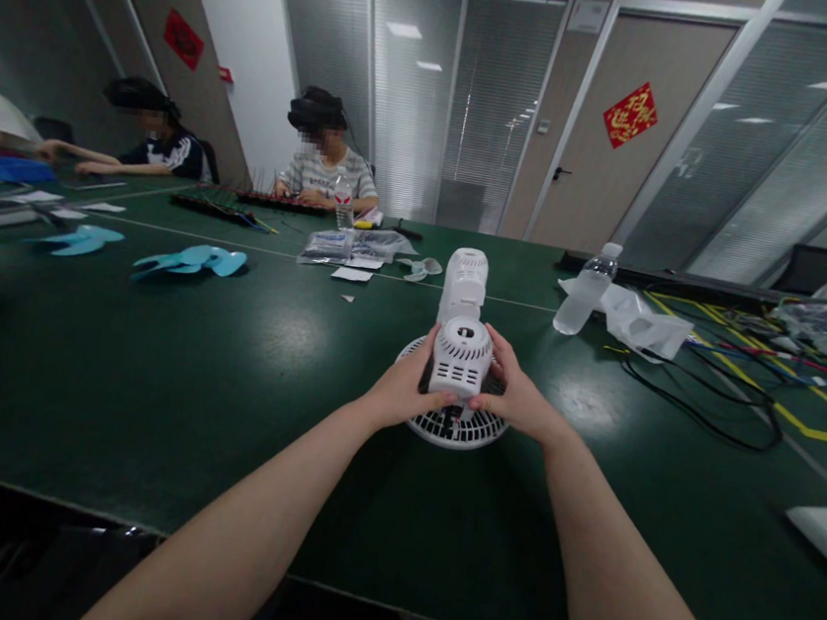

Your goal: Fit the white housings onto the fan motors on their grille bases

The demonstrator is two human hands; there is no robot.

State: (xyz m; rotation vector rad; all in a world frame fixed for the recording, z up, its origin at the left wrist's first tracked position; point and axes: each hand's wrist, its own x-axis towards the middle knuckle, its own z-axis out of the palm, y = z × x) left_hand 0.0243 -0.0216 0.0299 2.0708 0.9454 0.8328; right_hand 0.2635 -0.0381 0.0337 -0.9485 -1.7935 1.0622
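Observation:
A white fan lies with its round slatted grille (454, 441) down on the green table. Above the grille is its vented rear housing (462, 355), and a white neck part (466, 281) extends away from me behind it. My left hand (405, 387) grips the housing's left side, thumb along its near lower edge. From the right, my right hand (515, 396) grips the opposite side in the same way. Between the thumbs, small dark and red parts show below the housing; I cannot make out what they are. The fingers' undersides are partly hidden.
Blue fan blades (195, 263) lie to the left, and a small translucent blade (419, 269) beyond the fan. A water bottle (587, 290), plastic wrap (643, 321) and black cables (716, 404) are at right. Co-workers (332, 171) sit across the green table (257, 432).

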